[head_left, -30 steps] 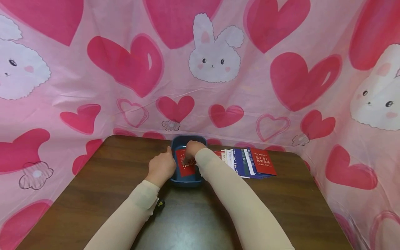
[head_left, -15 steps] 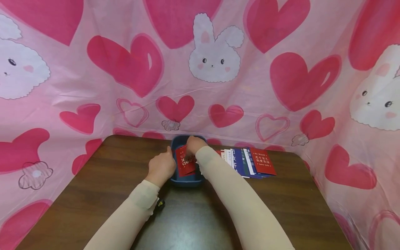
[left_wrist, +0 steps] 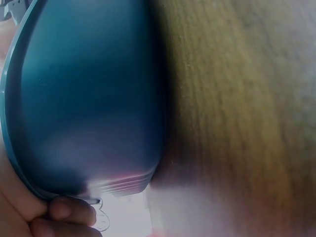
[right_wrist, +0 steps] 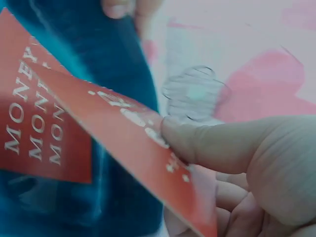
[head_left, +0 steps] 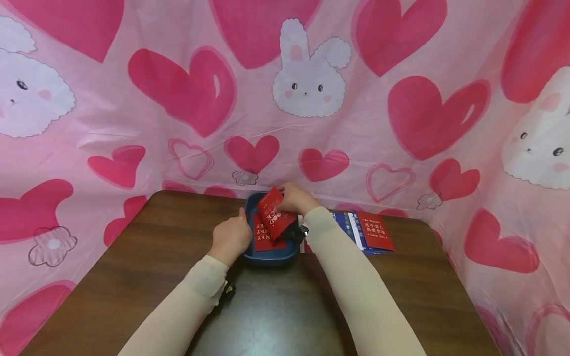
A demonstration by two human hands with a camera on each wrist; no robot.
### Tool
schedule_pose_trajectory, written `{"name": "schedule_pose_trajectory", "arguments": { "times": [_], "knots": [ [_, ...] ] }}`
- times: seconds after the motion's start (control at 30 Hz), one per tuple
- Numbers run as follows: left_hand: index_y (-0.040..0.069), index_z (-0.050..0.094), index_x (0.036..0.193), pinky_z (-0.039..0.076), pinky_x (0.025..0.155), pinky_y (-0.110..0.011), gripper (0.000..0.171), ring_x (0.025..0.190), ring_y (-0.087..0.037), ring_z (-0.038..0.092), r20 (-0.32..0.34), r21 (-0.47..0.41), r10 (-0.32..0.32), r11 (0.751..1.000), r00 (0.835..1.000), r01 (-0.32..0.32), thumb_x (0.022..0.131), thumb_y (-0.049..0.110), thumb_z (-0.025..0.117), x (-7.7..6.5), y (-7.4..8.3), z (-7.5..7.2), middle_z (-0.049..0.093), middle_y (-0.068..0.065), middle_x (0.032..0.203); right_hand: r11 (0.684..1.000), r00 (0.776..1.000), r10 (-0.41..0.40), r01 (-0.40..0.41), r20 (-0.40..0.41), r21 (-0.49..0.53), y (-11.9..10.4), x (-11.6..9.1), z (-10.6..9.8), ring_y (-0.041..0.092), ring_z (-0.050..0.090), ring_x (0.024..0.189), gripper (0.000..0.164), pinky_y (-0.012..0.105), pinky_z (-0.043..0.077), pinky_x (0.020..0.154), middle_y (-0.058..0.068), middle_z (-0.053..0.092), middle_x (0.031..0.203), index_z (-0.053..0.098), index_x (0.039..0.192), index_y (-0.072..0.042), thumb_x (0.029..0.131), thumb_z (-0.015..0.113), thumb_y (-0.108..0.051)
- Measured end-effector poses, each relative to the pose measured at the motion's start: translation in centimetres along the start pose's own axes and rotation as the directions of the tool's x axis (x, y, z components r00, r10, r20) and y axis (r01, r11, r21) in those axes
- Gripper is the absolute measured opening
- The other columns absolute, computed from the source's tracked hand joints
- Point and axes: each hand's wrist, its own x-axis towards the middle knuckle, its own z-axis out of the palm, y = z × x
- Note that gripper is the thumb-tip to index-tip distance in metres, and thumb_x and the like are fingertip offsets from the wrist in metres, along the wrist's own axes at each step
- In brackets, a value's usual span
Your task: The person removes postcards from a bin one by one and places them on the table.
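My left hand point(head_left: 229, 238) holds the left rim of a dark blue plastic tray point(head_left: 269, 260). In the left wrist view its curled fingers point(left_wrist: 71, 211) grip the tray's edge. Above the tray, my right hand point(head_left: 299, 199) pinches a red card point(head_left: 269, 203) with white lettering, thumb on its printed face. The card is tilted, clear of the tray floor at its upper part. Beneath it lies another red card point(right_wrist: 42, 123) printed MONEY, flat inside the tray. The held card covers part of it.
Right of the tray, a fanned row of paper cards, blue, white and red, lies on the dark wood table point(head_left: 401, 287); a red card point(head_left: 377, 231) ends the row. My right forearm hides some of them. A pink heart-patterned cloth point(head_left: 311, 133) hangs behind the table.
The right hand has lifted the red card from the tray and moved up and to the right with it, uncovering the MONEY card below. My left hand stays on the rim.
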Motion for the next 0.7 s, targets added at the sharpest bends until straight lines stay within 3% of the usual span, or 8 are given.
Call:
{"name": "schedule_pose_trajectory", "arguments": {
  "times": [0.1,0.2,0.47,0.7],
  "knots": [
    [0.000,0.043,0.173,0.064,0.063,-0.047,0.073,0.073,-0.032,0.068,-0.001,-0.002,-0.004,1.000,1.000,0.004,0.111,0.035,0.061,0.0,0.0,0.1,0.077,-0.018,0.094,0.992,0.999,0.042,-0.040,-0.009,0.123,0.5,-1.9,-1.3,0.031,0.081,0.108,0.060,0.044,0.071,0.094,0.017,0.080,0.127,0.066,0.148,-0.003,0.096,0.092,-0.020],
    [0.000,0.043,0.173,0.064,0.064,-0.047,0.073,0.074,-0.032,0.069,-0.009,0.001,-0.007,1.000,1.000,0.007,0.111,0.035,0.061,0.1,0.0,0.1,0.078,-0.019,0.098,0.982,0.997,0.061,-0.052,-0.044,0.183,1.7,-2.9,-2.5,0.028,0.083,0.099,0.055,0.039,0.072,0.085,0.016,0.081,0.121,0.070,0.143,-0.004,0.098,0.091,-0.027],
    [0.000,0.043,0.173,0.066,0.066,-0.050,0.074,0.077,-0.033,0.072,-0.018,-0.001,-0.007,1.000,1.000,0.007,0.110,0.034,0.063,0.1,0.1,0.2,0.080,-0.020,0.104,0.957,0.987,-0.016,0.063,-0.163,0.285,6.8,-4.7,-4.9,0.019,0.083,0.084,0.054,0.035,0.070,0.080,0.015,0.085,0.113,0.071,0.143,-0.002,0.100,0.088,-0.032],
    [0.000,0.043,0.173,0.066,0.066,-0.049,0.074,0.076,-0.032,0.071,-0.013,-0.008,-0.010,1.000,1.000,0.010,0.111,0.034,0.064,0.0,0.2,0.1,0.077,-0.016,0.094,0.899,0.982,0.020,0.065,-0.189,0.433,11.4,-7.1,-7.1,0.013,0.081,0.082,0.052,0.031,0.069,0.077,0.007,0.086,0.106,0.067,0.143,0.001,0.103,0.086,-0.026]
  ]
}}
